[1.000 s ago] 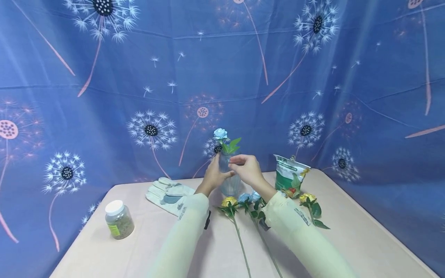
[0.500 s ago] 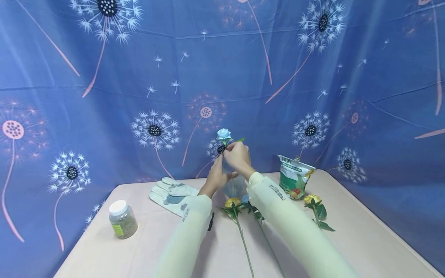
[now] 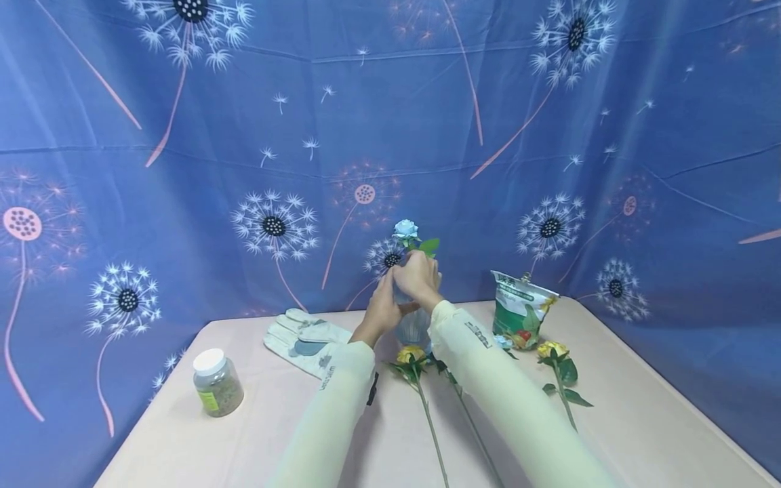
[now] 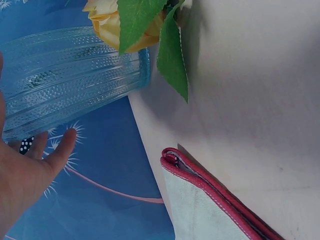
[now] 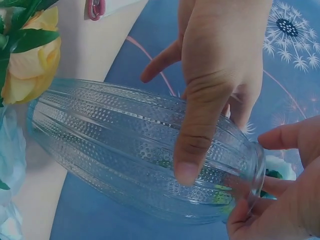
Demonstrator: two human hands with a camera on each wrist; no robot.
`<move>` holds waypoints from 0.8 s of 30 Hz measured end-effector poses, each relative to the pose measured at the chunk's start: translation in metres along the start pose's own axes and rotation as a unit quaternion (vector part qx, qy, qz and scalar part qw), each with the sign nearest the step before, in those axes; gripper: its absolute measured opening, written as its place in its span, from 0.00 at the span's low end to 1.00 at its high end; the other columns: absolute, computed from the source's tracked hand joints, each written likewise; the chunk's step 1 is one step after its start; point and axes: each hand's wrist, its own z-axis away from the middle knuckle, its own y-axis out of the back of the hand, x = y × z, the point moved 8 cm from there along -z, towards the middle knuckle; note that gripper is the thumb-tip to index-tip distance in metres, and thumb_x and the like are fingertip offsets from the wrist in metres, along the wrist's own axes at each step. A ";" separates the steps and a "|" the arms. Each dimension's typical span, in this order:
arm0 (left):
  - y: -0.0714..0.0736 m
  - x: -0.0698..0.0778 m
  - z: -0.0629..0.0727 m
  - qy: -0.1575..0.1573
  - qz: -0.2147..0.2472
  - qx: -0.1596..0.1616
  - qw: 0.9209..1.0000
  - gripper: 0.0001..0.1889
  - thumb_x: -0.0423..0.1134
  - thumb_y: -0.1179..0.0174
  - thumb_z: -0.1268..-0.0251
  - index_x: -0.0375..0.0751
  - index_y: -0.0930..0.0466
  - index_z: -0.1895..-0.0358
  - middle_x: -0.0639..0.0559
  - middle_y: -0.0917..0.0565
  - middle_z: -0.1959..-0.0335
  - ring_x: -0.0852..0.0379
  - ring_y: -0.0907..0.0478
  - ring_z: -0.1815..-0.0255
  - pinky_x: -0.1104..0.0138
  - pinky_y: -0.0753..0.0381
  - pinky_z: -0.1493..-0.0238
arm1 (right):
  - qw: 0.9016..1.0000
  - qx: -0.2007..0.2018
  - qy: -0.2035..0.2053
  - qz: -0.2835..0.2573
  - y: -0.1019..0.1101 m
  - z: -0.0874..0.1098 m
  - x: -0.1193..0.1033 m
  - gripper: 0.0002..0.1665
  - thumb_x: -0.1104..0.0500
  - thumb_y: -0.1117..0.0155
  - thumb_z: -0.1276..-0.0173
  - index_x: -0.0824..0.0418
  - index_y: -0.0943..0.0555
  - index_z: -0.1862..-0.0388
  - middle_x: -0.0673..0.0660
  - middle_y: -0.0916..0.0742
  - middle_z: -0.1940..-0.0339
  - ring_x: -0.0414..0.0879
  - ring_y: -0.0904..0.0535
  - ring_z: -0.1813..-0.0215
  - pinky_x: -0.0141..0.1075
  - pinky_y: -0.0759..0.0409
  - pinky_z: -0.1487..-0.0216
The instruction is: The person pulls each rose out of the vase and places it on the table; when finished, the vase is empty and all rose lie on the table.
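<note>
A clear ribbed glass vase point(image 5: 115, 135) stands near the back of the table. My left hand point(image 3: 383, 308) holds it around the upper body, its thumb lying across the glass in the right wrist view. At the mouth my right hand point(image 3: 419, 276) grips the rim with curled fingers. A light blue rose point(image 3: 405, 229) with a green leaf point(image 3: 430, 247) rises out of the vase above both hands. A yellow rose point(image 3: 411, 354) lies close in front of the vase base, its stem toward the near edge. Another stem beside it is partly hidden by the right sleeve.
At left are a lidded jar point(image 3: 217, 390) and a pair of pale work gloves point(image 3: 299, 339). A clipped green and white bag point(image 3: 515, 308) stands at back right, with a second yellow rose point(image 3: 552, 350) before it. A patterned blue cloth point(image 3: 390, 102) hangs behind.
My right hand has moved from the vase's side up to its mouth. The upright blue rose has shifted slightly right. My left hand keeps its hold; the head view has turned a little left.
</note>
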 end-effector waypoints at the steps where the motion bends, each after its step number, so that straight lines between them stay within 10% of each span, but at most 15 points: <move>1: -0.001 0.000 0.000 0.000 -0.001 -0.001 1.000 0.53 0.55 0.28 0.44 0.50 0.52 0.21 0.42 0.40 0.24 0.37 0.33 0.31 0.44 0.32 0.34 | 1.000 0.002 -0.001 0.002 0.000 0.000 0.000 0.24 0.53 0.38 0.36 0.61 0.19 0.43 0.60 0.15 0.45 0.60 0.27 0.39 0.54 0.30 0.39; 6: -0.002 -0.002 0.001 0.016 -0.006 -0.008 1.000 0.56 0.58 0.29 0.44 0.48 0.56 0.19 0.42 0.45 0.22 0.36 0.38 0.28 0.46 0.35 0.31 | 1.000 0.015 0.008 -0.007 0.001 -0.004 0.003 0.13 0.54 0.37 0.37 0.59 0.15 0.58 0.56 0.13 0.61 0.56 0.20 0.50 0.52 0.27 0.44; 24: -0.001 -0.005 0.000 0.035 0.019 -0.003 0.999 0.56 0.54 0.27 0.44 0.48 0.57 0.19 0.40 0.46 0.21 0.38 0.40 0.26 0.49 0.39 0.28 | 0.983 0.102 0.058 -0.141 0.008 -0.003 0.010 0.04 0.60 0.30 0.39 0.58 0.13 0.66 0.52 0.12 0.67 0.51 0.18 0.55 0.45 0.24 0.45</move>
